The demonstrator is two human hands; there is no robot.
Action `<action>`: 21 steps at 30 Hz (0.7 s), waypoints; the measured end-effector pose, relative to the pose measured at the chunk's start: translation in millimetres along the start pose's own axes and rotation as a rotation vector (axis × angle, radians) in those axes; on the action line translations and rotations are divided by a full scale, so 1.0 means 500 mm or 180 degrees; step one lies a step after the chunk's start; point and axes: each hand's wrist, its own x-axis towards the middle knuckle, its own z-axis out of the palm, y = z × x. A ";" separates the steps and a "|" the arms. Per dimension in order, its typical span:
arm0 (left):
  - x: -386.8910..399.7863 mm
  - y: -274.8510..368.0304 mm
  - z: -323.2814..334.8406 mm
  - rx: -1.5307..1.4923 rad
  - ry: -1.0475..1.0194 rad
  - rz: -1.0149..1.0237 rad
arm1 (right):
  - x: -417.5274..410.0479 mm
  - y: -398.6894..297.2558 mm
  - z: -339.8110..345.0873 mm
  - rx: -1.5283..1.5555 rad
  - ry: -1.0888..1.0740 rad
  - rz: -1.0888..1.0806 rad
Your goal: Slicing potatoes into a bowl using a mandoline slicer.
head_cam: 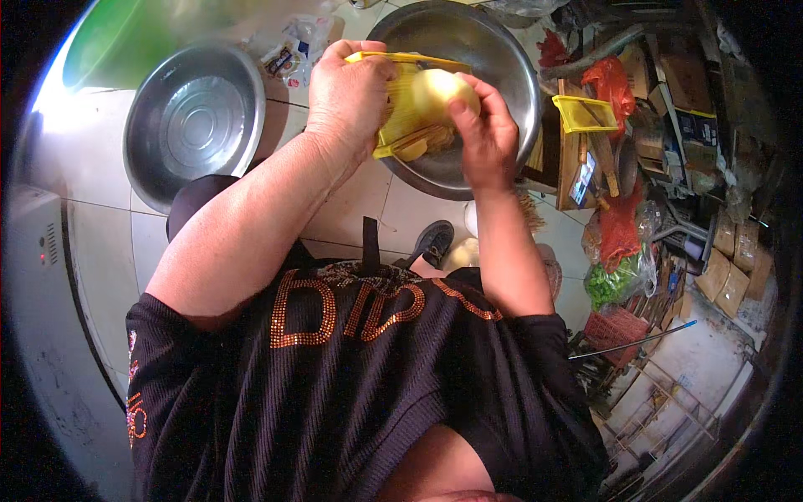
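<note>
My left hand (pixel 351 88) grips one side of a yellow plastic grater or slicer (pixel 401 119), which is tilted over a large metal basin (pixel 521 81). In my right hand (pixel 489 132) is a pale yellow, round peeled vegetable (pixel 442 94), its kind unclear, held against the ribbed face of the yellow tool. The fingers and thumb wrap its right side. Thin pale pieces (pixel 433 139) show at the tool's lower edge, above the basin. The underside of the tool is hidden.
A second metal basin (pixel 251 125) stands on the tiled floor at left, by a green tub (pixel 125 44). To the right are another yellow plastic tool (pixel 586 115), a lit phone (pixel 583 179), red net bags (pixel 618 232) and greens in a plastic bag (pixel 611 282). A white appliance (pixel 44 301) stands far left.
</note>
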 end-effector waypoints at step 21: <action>0.001 0.000 0.007 -0.0019 0.0010 0.0026 | 0.047 0.095 -0.051 -0.0270 0.0350 0.0276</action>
